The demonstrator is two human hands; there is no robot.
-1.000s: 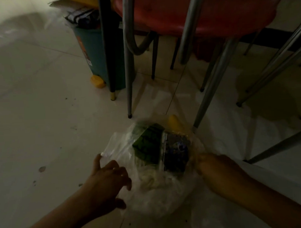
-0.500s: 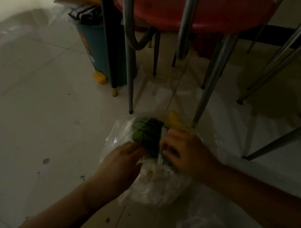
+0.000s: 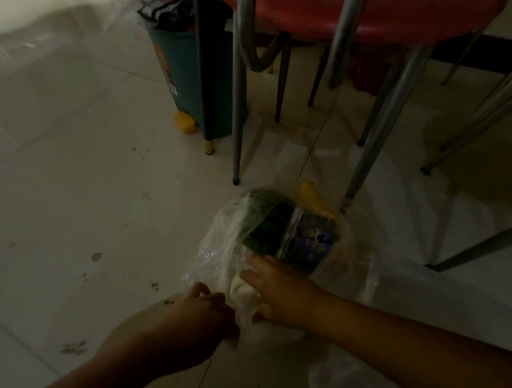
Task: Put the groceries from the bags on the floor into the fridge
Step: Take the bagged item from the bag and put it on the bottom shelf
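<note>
the clear bag (image 3: 219, 253) lies on the floor (image 3: 74, 185) by a chair leg (image 3: 372, 149), with a green pack (image 3: 264, 225) and a blue pack (image 3: 311, 241) inside. left hand (image 3: 183, 321) pinches the bag's edge; right hand (image 3: 278, 288), fingers spread, rests on the bag.

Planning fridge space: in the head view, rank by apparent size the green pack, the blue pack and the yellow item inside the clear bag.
1. Green pack
2. Blue pack, close to the green one, so unsure
3. Yellow item, mostly hidden behind them
</note>
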